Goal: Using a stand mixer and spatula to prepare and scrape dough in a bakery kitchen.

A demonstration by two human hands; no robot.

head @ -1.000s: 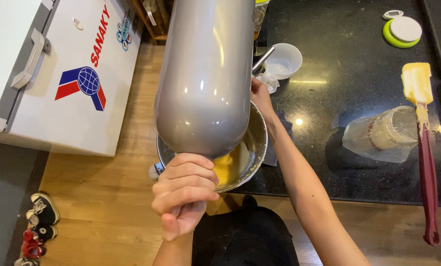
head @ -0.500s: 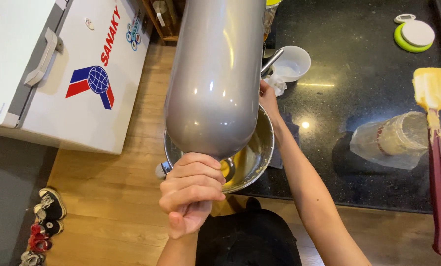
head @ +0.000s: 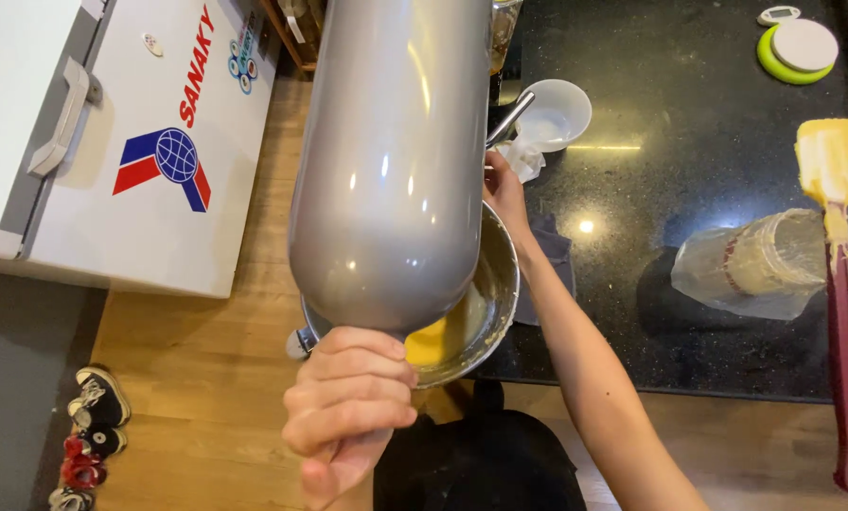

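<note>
In the head view, the left hand (head: 348,412) is closed in a fist around the near end of the grey mixer head (head: 391,161), which looks heavy, rigid and smooth, so a firm grip at this end seems best to me. Its long axis runs away from the person, above the steel bowl (head: 490,303) holding yellow batter (head: 429,345) at the edge of the black counter (head: 689,114). The right hand (head: 504,194) reaches behind the mixer head at the bowl's far rim, but I cannot tell how open it is or what it holds.
</note>
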